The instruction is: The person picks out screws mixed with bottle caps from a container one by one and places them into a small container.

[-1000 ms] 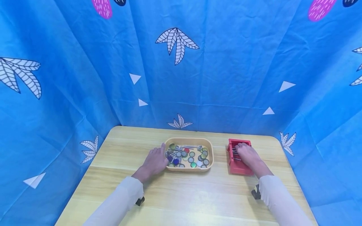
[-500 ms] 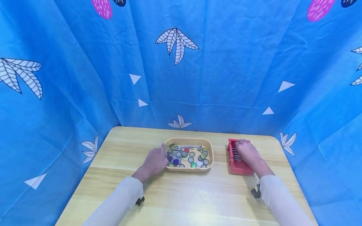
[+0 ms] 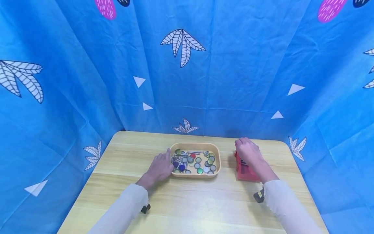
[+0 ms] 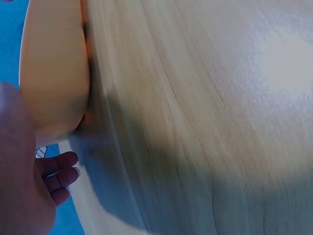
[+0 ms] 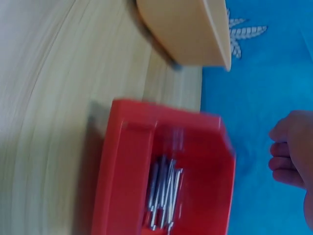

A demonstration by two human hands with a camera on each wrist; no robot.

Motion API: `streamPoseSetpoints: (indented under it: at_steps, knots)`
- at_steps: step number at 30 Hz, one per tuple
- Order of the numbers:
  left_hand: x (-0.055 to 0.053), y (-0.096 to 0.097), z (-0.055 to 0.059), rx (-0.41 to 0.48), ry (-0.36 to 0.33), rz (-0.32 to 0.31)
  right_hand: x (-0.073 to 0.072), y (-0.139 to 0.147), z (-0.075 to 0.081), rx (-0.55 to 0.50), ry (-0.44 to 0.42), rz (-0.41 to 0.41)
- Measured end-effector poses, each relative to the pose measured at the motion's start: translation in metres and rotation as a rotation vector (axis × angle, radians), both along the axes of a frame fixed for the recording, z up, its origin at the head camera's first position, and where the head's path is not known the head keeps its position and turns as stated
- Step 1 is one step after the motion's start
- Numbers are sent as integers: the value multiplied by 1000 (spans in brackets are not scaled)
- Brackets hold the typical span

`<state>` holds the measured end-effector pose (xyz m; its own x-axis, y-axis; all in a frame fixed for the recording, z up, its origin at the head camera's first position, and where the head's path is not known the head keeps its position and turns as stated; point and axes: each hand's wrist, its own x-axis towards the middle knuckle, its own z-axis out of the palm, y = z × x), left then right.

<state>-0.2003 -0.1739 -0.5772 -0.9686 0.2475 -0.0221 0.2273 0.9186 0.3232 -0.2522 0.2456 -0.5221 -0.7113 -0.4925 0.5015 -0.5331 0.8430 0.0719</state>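
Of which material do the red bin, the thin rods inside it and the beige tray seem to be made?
Red bin: probably moulded plastic, smooth with a slight gloss; its colour is even.
Thin rods: likely metal, shiny, with bright silvery streaks along them.
Beige tray: seems plastic too, rather matt, with even colour and rounded corners; coated metal is not excluded.

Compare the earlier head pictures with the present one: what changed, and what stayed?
The right hand, earlier reaching into the red box, has moved up and left, out above its far end. Whether it holds anything is unclear. Unchanged: the left hand at the left end of the tray, the bottle caps inside, and where tray and box stand.
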Motion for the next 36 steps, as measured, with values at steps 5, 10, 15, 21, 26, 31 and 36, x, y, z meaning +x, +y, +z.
streamPoseSetpoints:
  at_steps: [5, 10, 15, 21, 26, 31, 36]
  knots:
    - [1, 0, -2, 30, 16, 30, -2, -20, 5, -28, -8, 41]
    - [1, 2, -7, 50, 20, 47, -3, -37, 5, -52, -23, 60]
    - [2, 2, -8, 61, 11, 64, -5, -52, 4, -63, -63, 83]
    - [2, 4, -6, 113, -10, 92, -8, -70, 3, -70, -100, 110]
    - [0, 6, -5, 137, -7, 93, -12, -83, -3, -62, -128, 155]
    - [-1, 8, -4, 131, 27, 63, -15, -92, -11, -59, -177, 169]
    - [-3, 10, -4, 58, 63, 57, -18, -102, -19, -63, -229, 180]
